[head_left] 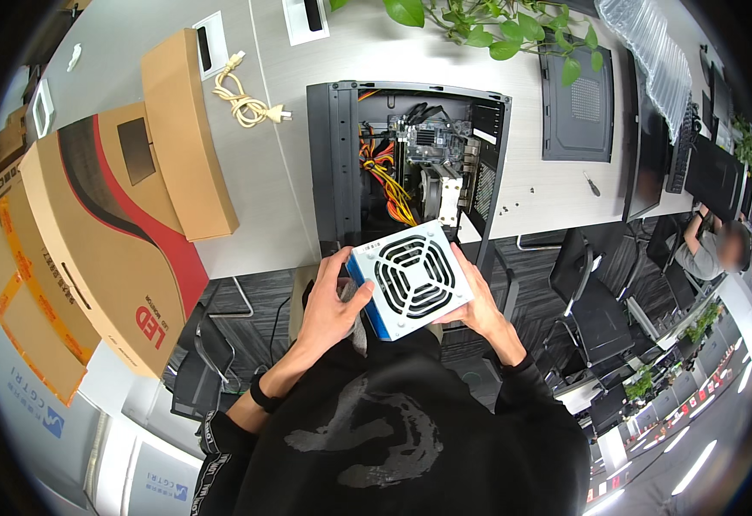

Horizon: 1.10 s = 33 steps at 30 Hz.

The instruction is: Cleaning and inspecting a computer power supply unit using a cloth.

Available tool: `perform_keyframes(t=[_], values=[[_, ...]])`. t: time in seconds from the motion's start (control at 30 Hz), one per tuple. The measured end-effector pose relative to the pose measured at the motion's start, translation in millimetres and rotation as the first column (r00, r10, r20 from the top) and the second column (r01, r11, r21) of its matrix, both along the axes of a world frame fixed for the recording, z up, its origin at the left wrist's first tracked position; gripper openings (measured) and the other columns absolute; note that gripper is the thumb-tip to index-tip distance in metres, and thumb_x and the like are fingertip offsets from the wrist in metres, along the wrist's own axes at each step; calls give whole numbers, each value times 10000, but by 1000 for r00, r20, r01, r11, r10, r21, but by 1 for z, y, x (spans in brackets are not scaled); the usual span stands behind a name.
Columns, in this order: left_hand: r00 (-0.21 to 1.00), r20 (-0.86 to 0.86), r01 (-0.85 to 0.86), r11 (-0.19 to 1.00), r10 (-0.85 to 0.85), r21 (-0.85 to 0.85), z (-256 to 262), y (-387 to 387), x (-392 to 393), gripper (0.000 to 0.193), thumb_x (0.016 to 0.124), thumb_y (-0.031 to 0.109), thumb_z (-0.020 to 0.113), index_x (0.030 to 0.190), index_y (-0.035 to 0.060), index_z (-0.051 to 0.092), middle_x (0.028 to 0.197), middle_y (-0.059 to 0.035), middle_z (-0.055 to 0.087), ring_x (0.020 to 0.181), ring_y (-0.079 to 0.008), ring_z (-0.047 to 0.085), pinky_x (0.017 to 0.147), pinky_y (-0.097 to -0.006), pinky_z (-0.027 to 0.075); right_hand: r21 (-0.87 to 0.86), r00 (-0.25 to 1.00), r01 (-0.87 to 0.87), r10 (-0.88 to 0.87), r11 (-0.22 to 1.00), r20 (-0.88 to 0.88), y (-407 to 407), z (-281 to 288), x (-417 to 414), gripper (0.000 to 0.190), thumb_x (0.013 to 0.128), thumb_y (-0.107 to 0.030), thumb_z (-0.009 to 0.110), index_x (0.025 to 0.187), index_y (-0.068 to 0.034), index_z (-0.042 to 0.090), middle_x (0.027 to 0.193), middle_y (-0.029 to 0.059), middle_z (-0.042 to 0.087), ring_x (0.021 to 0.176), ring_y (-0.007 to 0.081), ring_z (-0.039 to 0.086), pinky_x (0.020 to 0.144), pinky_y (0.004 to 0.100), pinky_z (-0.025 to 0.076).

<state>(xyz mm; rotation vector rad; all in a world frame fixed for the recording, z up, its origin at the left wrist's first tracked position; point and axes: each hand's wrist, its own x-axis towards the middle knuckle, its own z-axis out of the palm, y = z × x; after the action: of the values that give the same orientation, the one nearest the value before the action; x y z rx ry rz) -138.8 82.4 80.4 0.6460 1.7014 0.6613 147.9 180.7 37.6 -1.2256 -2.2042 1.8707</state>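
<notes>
Between my hands I hold a computer power supply unit (416,280), a silver metal box with a black fan grille facing up and a blue side. My left hand (330,303) grips its left edge, with a grey cloth (358,322) bunched beside the fingers. My right hand (477,300) supports its right edge. Just beyond, an open black computer case (335,161) lies on the table. Inside are a motherboard (430,145), a CPU cooler (441,187) and a bundle of yellow, red and orange cables (389,184). The unit overlaps the case's near edge in view.
A monitor carton (124,258) and a smaller cardboard box (185,148) are at left, near a coiled cream power cord (243,100). To the right lie screws (516,205), a screwdriver (592,185), a black side panel (577,103) and a monitor (646,148). Another person (705,255) sits far right.
</notes>
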Motion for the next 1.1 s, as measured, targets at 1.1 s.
perform_keyframes(t=[1.1], values=[[999,41,-13,1000,13,4,6,6,-15,720,942,363,690,1483,8,374,1364,-232,440,1324,-339,441,1116,-419,358,-88,999,-18,14,996,-41,-8,22,-24,1427,575,-325,970,1595,-35,14,1637,248,139,1495,415,236,1214,486,268]])
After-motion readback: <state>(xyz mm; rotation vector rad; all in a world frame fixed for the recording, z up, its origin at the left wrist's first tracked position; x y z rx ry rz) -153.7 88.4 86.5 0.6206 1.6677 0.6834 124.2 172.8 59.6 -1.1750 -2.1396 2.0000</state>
